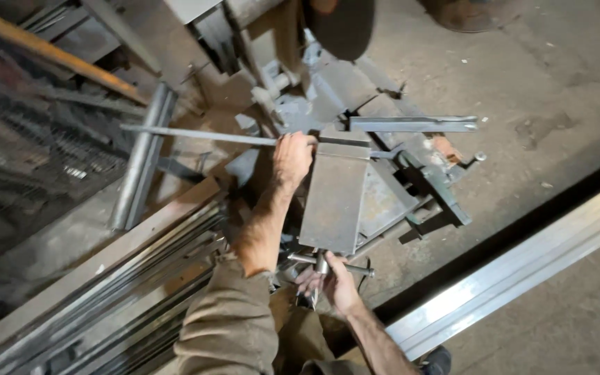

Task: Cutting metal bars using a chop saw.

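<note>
From the head camera, the left hand (292, 158) is closed around a long thin metal bar (199, 135) where the bar meets the jaws at the far end of a grey bench vise (335, 191). The bar runs out level to the left from there. The right hand (331, 281) sits at the near end of the vise, fingers curled on the vise handle (331, 264), a short steel rod crossing the screw; its grip looks closed, though the fingers are partly hidden. Beyond the vise lies a flat steel strip (414, 124) on the concrete floor (522, 83). Long steel sections (105, 305) are stacked to the left.
</note>
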